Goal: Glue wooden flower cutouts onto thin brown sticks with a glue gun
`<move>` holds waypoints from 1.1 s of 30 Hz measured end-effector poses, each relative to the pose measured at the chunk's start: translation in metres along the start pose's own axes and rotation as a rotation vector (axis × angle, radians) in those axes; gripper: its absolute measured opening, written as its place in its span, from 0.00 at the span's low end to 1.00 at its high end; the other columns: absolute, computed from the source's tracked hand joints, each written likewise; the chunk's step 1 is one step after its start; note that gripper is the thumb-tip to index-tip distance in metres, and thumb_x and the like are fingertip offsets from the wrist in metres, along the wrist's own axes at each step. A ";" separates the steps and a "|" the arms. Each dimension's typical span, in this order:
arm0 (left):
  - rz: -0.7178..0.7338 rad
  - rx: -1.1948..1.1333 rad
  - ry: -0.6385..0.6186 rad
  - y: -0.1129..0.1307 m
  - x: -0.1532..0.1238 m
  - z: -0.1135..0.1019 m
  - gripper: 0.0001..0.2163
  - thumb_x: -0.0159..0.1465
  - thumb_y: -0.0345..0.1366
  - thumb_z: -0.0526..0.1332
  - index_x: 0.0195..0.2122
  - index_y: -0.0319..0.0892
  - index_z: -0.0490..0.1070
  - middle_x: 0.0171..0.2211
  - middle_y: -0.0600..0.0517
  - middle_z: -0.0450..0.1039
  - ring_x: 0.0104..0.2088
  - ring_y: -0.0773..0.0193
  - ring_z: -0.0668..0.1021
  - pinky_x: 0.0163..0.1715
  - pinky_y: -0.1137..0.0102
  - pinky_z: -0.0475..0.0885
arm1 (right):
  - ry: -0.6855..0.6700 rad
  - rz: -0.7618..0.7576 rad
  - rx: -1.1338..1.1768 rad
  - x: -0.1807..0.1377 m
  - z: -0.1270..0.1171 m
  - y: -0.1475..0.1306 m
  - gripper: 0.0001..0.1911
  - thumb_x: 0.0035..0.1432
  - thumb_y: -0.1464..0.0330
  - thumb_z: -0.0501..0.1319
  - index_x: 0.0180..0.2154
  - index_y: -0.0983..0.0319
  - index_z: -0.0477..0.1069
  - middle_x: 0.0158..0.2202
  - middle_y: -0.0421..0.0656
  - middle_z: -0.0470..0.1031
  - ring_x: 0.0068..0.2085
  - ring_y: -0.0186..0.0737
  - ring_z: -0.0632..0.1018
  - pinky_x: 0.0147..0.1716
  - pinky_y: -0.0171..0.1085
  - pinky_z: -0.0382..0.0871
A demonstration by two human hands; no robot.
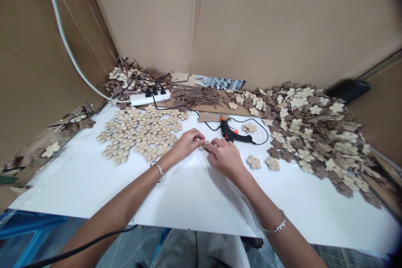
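Over the middle of the white tabletop, my left hand [187,143] pinches the edge of a small beige flower piece [201,147]. My right hand [225,155] has its fingers closed on the same piece from the right, partly covering it. A darker brown bit shows under the right fingertips, too small to make out. Just beyond my right hand lies a black glue gun [234,133] with an orange nozzle and trigger. Loose beige flowers [253,162] rest to the right of that hand. To the left spreads a broad group of puffy beige flowers [147,130].
A large heap of beige and brown flowers [307,121] fills the right side. At the back sit a white power strip [150,97] with black plugs, a bundle of brown strips [194,97] and a cardboard piece [213,117]. Cardboard walls [238,21] enclose the table.
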State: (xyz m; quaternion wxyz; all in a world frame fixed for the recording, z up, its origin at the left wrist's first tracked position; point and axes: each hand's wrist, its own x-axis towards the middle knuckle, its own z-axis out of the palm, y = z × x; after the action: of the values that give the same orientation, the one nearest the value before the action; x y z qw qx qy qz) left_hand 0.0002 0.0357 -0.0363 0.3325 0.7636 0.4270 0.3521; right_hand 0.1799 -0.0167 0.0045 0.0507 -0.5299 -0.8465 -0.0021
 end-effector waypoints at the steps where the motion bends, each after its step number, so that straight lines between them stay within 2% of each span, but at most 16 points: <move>1: 0.000 0.002 0.001 0.000 0.000 0.000 0.05 0.64 0.35 0.61 0.37 0.40 0.75 0.38 0.49 0.73 0.35 0.65 0.73 0.38 0.70 0.69 | 0.000 -0.005 -0.011 0.000 0.000 0.000 0.20 0.59 0.73 0.54 0.50 0.54 0.74 0.43 0.45 0.76 0.42 0.44 0.72 0.38 0.41 0.55; 7: -0.007 0.011 0.009 0.000 -0.001 0.001 0.06 0.64 0.36 0.60 0.37 0.41 0.75 0.38 0.49 0.73 0.35 0.65 0.73 0.37 0.70 0.69 | 0.003 -0.029 -0.058 0.000 0.002 -0.001 0.21 0.59 0.73 0.54 0.52 0.55 0.73 0.43 0.47 0.75 0.43 0.45 0.71 0.38 0.41 0.54; 10: -0.006 0.014 0.008 -0.001 -0.001 0.001 0.06 0.64 0.35 0.60 0.37 0.40 0.74 0.37 0.50 0.73 0.34 0.65 0.73 0.37 0.70 0.68 | 0.025 -0.026 0.000 0.000 0.003 0.001 0.20 0.59 0.73 0.54 0.50 0.55 0.74 0.42 0.46 0.76 0.43 0.45 0.72 0.38 0.40 0.55; 15: -0.016 0.017 0.009 -0.001 0.000 0.001 0.06 0.63 0.35 0.61 0.37 0.40 0.75 0.36 0.50 0.73 0.32 0.66 0.72 0.36 0.70 0.69 | 0.110 0.074 0.315 0.000 0.004 0.008 0.17 0.59 0.73 0.53 0.46 0.56 0.75 0.40 0.43 0.76 0.39 0.40 0.74 0.36 0.36 0.60; 20: -0.077 -0.059 0.059 0.004 0.001 0.002 0.06 0.60 0.36 0.64 0.37 0.40 0.75 0.34 0.51 0.75 0.31 0.66 0.73 0.35 0.70 0.68 | 0.179 0.233 0.612 0.006 0.014 0.014 0.15 0.62 0.69 0.52 0.47 0.61 0.72 0.44 0.47 0.76 0.37 0.39 0.75 0.37 0.36 0.66; 24: -0.124 -0.205 0.079 0.004 0.001 0.003 0.09 0.58 0.37 0.66 0.38 0.40 0.75 0.31 0.52 0.76 0.32 0.65 0.74 0.33 0.71 0.67 | 0.163 0.230 0.749 0.011 0.024 0.017 0.15 0.62 0.65 0.54 0.48 0.62 0.72 0.42 0.47 0.77 0.36 0.38 0.76 0.37 0.36 0.67; 27: -0.120 -0.267 0.076 0.001 0.000 0.004 0.10 0.57 0.38 0.67 0.38 0.39 0.74 0.32 0.51 0.77 0.31 0.66 0.74 0.31 0.72 0.66 | 0.137 0.233 0.858 0.012 0.026 0.018 0.15 0.61 0.62 0.57 0.45 0.63 0.73 0.40 0.46 0.78 0.36 0.37 0.76 0.37 0.36 0.68; 33: -0.153 -0.469 0.059 0.002 0.000 0.003 0.14 0.53 0.41 0.71 0.36 0.38 0.73 0.33 0.50 0.76 0.32 0.67 0.75 0.34 0.71 0.69 | 0.076 0.315 1.107 0.014 0.010 0.017 0.14 0.54 0.59 0.63 0.36 0.64 0.74 0.32 0.44 0.78 0.32 0.37 0.76 0.32 0.34 0.68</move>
State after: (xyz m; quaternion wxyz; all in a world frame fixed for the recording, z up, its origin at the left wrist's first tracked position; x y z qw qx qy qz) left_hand 0.0035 0.0344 -0.0358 0.5136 0.6204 0.3996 0.4377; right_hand 0.1882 0.0034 -0.0051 0.3506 -0.5437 -0.6300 0.4296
